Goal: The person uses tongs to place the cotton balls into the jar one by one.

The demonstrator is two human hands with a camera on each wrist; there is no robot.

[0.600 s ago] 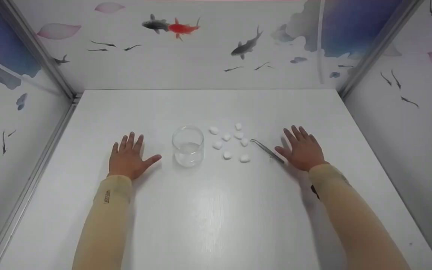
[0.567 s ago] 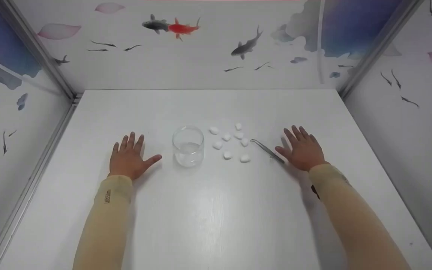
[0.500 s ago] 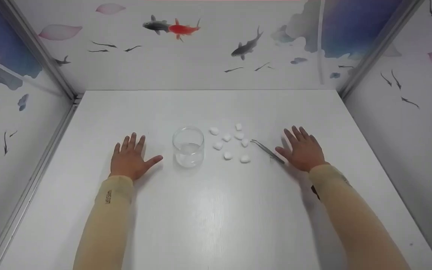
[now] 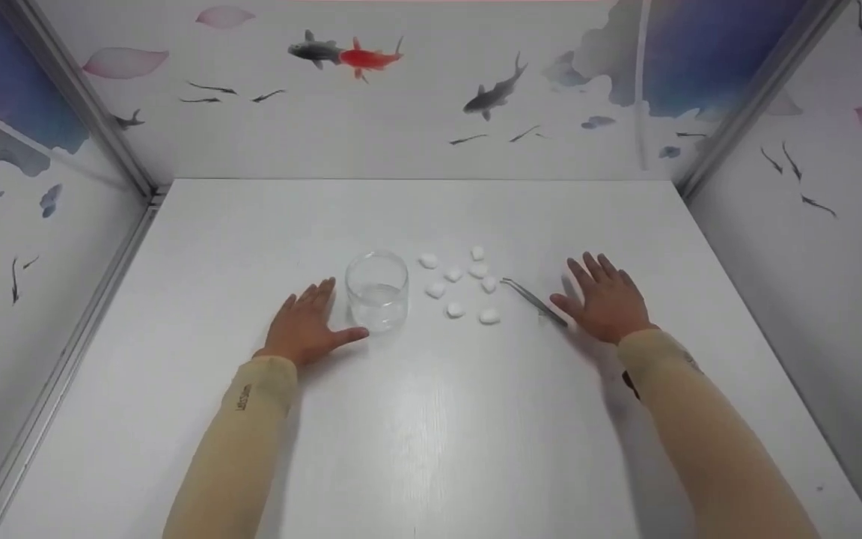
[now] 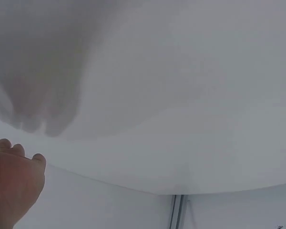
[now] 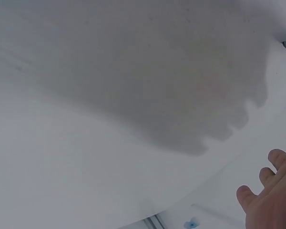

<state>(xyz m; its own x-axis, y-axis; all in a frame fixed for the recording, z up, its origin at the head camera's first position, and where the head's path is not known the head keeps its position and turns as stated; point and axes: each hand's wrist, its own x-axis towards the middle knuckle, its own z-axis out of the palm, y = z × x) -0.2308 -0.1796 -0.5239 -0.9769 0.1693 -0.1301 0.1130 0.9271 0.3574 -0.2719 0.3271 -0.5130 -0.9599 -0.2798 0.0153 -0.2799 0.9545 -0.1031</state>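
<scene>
My left hand (image 4: 304, 326) is at the left side of a clear glass jar (image 4: 377, 292), its thumb stretched out by the lower front of the jar and its other fingers straight beside the wall. Clear liquid seems to fill the jar's lower part. Over on the right, my right hand (image 4: 604, 299) has its fingers spread and holds nothing. Beside its thumb lie grey tweezers (image 4: 534, 301) with a bent tip pointing to the back left. Several small white cotton balls (image 4: 453, 274) are scattered between jar and tweezers. In the left wrist view, part of the left hand (image 5: 14, 183) shows at the lower left.
Everything lies on a white tabletop (image 4: 416, 427). A back wall (image 4: 416, 112) printed with fish and side walls with metal corner posts enclose it. Both forearms wear pale yellow sleeves (image 4: 225, 449).
My left hand has moved right, from well apart to right beside the glass jar. The right hand, the tweezers and the cotton balls stay where they were.
</scene>
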